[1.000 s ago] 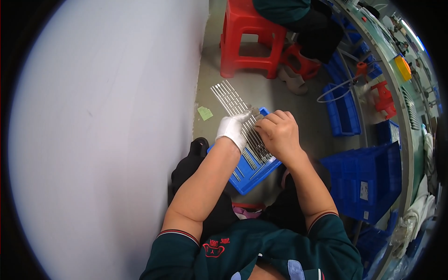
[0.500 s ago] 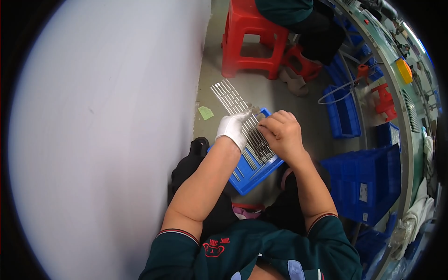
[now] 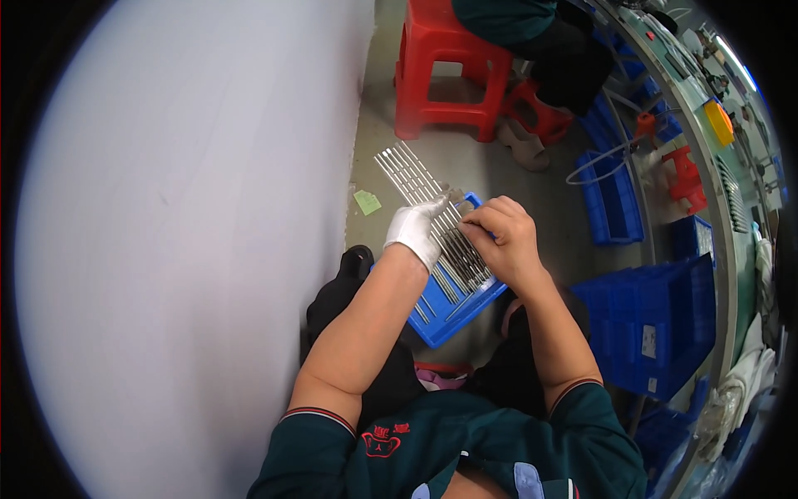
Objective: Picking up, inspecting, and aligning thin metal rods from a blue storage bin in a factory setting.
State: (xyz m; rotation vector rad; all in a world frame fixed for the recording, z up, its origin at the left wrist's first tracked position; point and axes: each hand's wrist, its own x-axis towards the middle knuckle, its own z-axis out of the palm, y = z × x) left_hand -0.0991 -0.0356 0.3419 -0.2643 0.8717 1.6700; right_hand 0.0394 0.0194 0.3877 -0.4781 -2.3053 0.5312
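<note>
Left hand [image 3: 416,231] in white glove, grip pinched on near side of long flat rack of thin silver metal rods [image 3: 426,195], held tilted above shallow blue plastic tray [image 3: 453,306] resting on lap. Right hand [image 3: 501,241] bare, grip pressed together on rack's right edge, fingertips curled over rods. More loose rods lying in tray beneath. Rack's far end jutting out over grey floor [image 3: 490,179]. Small green paper scrap [image 3: 366,201] on floor just beside rack. Red plastic stool [image 3: 443,73] further off, another person seated on it. Blue plastic crates [image 3: 657,324] stacked at right. White wall [image 3: 183,233] at left.
</note>
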